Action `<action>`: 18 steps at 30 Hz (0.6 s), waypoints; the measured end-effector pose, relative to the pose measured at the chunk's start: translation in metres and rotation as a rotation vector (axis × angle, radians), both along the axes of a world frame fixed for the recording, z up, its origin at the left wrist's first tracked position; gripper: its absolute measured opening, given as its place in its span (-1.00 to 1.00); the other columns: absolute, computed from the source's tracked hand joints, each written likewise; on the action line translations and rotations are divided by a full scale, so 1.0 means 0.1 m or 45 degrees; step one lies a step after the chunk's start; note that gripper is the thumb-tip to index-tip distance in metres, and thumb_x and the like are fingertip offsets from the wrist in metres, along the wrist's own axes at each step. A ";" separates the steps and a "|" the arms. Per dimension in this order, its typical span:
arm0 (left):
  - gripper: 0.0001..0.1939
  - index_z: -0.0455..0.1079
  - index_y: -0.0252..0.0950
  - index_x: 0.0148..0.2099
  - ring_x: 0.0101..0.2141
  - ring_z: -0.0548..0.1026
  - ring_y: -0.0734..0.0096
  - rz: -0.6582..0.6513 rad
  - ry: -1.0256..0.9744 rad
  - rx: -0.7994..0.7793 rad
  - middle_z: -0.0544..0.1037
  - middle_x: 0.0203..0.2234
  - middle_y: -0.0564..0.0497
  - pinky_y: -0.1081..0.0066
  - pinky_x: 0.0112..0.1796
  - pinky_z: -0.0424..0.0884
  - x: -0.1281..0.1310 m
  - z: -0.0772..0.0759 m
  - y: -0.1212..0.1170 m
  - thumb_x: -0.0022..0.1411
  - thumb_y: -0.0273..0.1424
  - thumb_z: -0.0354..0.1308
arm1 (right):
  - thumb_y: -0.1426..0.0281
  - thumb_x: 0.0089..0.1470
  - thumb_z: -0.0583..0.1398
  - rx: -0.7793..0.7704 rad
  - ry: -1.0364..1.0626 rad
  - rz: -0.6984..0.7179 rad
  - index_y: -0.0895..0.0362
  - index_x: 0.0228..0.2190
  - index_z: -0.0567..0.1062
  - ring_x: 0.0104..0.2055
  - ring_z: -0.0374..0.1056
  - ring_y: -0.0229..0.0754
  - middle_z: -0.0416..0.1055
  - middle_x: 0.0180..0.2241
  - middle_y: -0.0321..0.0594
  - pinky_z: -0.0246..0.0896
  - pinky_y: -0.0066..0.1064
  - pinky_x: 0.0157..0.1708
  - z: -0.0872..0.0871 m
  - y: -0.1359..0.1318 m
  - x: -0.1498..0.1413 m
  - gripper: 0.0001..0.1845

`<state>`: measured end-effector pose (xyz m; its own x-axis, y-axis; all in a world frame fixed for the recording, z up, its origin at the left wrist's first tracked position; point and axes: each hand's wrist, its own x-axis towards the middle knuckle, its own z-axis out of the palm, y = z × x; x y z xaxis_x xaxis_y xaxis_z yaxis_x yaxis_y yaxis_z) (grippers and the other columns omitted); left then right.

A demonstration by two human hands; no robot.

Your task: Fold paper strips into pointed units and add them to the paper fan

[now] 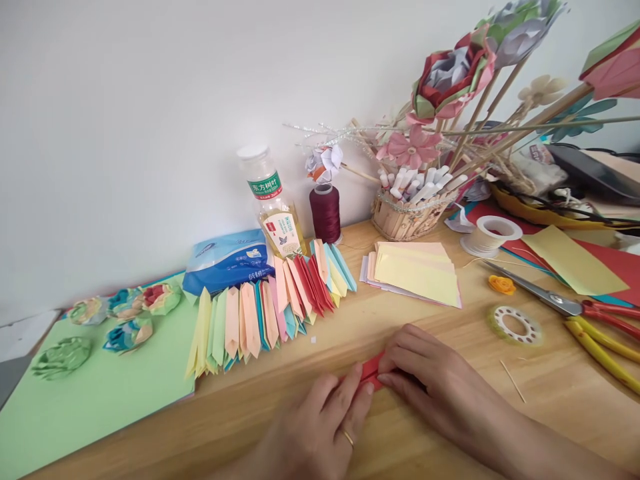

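Observation:
Between my two hands lies a narrow folded piece of red paper (371, 369), close to the wooden tabletop. My left hand (325, 413), with a ring on one finger, pinches its left end. The right end is under the curled fingers of my right hand (425, 370). Much of the paper is covered by the fingers. Beyond the hands stands a row of folded paper strips (245, 320) in yellow, green, peach, blue and red. A stack of flat paper sheets (417, 273), yellow on top, rests behind my right hand.
At the left, several folded paper flowers (127, 333) sit on green paper (100, 407). A bottle (275, 207), a blue packet (227, 260) and a maroon thread spool (325, 213) stand near the wall. Scissors (555, 300), yellow-handled pliers (600, 347) and a tape roll (493, 323) lie right.

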<state>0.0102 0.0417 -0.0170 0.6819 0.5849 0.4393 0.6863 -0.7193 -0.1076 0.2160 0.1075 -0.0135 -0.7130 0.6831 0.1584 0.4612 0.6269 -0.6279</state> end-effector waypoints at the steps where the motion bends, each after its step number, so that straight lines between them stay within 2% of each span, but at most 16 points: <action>1: -0.61 0.40 -0.50 -0.01 -0.35 0.49 0.33 0.001 0.008 -0.001 0.53 -0.11 -0.16 0.46 -0.45 0.45 0.00 0.00 0.00 0.29 -0.62 -0.20 | 0.48 0.23 -0.01 0.002 -0.003 -0.001 0.13 -0.44 0.39 -0.36 0.24 -0.17 0.35 -0.43 -0.20 0.18 -0.32 -0.36 0.00 0.00 0.00 -0.75; 8: -0.59 0.40 -0.50 -0.01 -0.35 0.47 0.40 0.000 0.064 -0.051 0.48 -0.03 -0.13 0.51 -0.45 0.43 0.00 -0.02 -0.01 0.25 -0.67 -0.20 | 0.51 0.20 -0.01 0.011 -0.014 -0.012 0.13 -0.45 0.38 -0.37 0.24 -0.17 0.34 -0.44 -0.19 0.19 -0.34 -0.38 0.03 0.00 -0.02 -0.76; 18: -0.61 0.39 -0.49 0.01 -0.33 0.47 0.35 0.037 0.070 -0.025 0.50 -0.05 -0.11 0.46 -0.44 0.41 0.02 -0.09 -0.04 0.22 -0.64 -0.16 | 0.54 0.19 -0.04 -0.025 -0.021 -0.039 0.13 -0.41 0.32 -0.34 0.24 -0.16 0.31 -0.39 -0.18 0.21 -0.31 -0.35 0.02 -0.03 -0.02 -0.79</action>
